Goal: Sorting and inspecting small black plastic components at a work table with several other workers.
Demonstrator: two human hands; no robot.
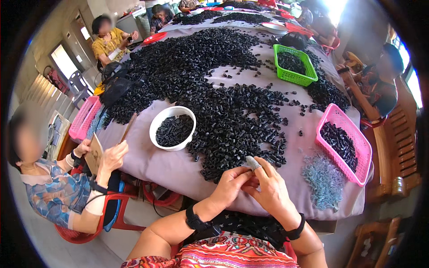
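My left hand (231, 184) and my right hand (273, 186) meet at the table's near edge, just in front of a big heap of small black tube-like pieces (241, 129). The left thumb and fingers are pinched together against the right fingertips. Whatever sits between them is too small or hidden to make out. One right finger wears a greyish wrap (253, 163) round its tip. Left of the heap stands a white round bowl (153, 126) with flat-looking black bits inside. To my right, a pink basket (364, 154) holds more black pieces.
Clear bluish plastic scraps (324, 183) lie beside the pink basket. A green basket (297, 80) stands farther back on the mauve cloth (143, 156). A co-worker (58, 187) at my left holds a flat brown piece (94, 154). Other people sit along both table sides.
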